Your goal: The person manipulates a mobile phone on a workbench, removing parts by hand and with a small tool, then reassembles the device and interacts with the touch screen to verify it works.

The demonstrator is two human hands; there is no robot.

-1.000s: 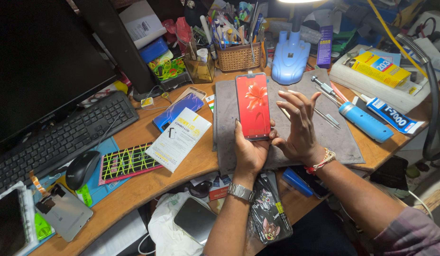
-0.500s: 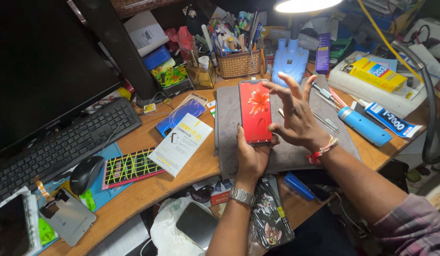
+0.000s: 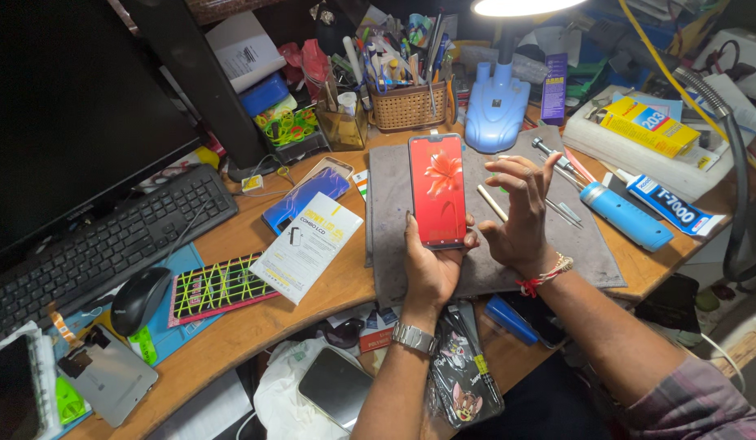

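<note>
Wood: the surface (image 3: 231,326) is a brown wooden desk, crowded with small things, its curved front edge toward the person.
Mat: one grey mat (image 3: 590,244) lies in the middle of the surface, under both hands.
Room: a cluttered work corner, lit from above by one blue desk lamp (image 3: 496,106) that stands at the mat's far edge.
Phone: one phone (image 3: 437,190) with a lit red screen showing a flower, held upright above the mat.
Left hand: the left hand (image 3: 431,269) grips the phone's lower end, fingers wrapped around its sides; a metal watch sits on the wrist.
Right hand: the right hand (image 3: 520,208) is spread open just beside the phone's right edge, holding nothing, with a red-and-white thread band on the wrist.
Screen and keys: one dark monitor (image 3: 68,122), one black keyboard (image 3: 109,244), one black mouse (image 3: 139,299), all to the left.
Basket: one woven basket (image 3: 408,106) packed with pens and tools.
Tubes: one blue cylinder (image 3: 626,216) and one white glue tube (image 3: 667,204) to the right.
Boxes: one yellow box (image 3: 647,126), one flat white-and-yellow package (image 3: 306,247).
</note>
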